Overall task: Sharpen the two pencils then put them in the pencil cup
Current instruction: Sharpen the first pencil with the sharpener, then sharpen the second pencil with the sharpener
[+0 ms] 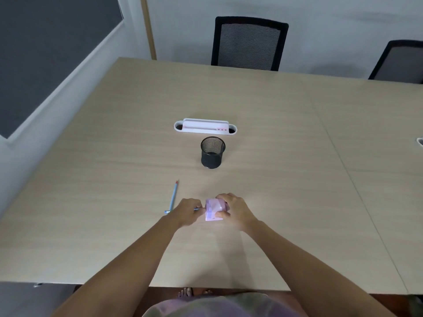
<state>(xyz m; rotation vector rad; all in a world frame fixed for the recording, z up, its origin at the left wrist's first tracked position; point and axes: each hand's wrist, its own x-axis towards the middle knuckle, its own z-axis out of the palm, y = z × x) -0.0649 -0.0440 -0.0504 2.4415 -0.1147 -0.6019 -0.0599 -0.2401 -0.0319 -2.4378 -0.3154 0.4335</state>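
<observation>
Left hand [186, 210] pinches a pencil [197, 209] into the sharpener [214, 209], gripped by the right hand [235, 210] on the near bench [274, 133]. Second pencil [173, 197] lies just left; cup [212, 152] and white tray [205, 126] stand farther off.

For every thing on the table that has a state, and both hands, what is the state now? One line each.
Pencil cup: upright, nothing visible inside.
Loose pencil: lying flat on the table, untouched.
Second pencil: held against the sharpener's side, mostly hidden.
Sharpener: on the table, gripped.
Left hand: pinches the second pencil.
Right hand: grips the sharpener.
White desk organiser: standing behind the cup.
</observation>
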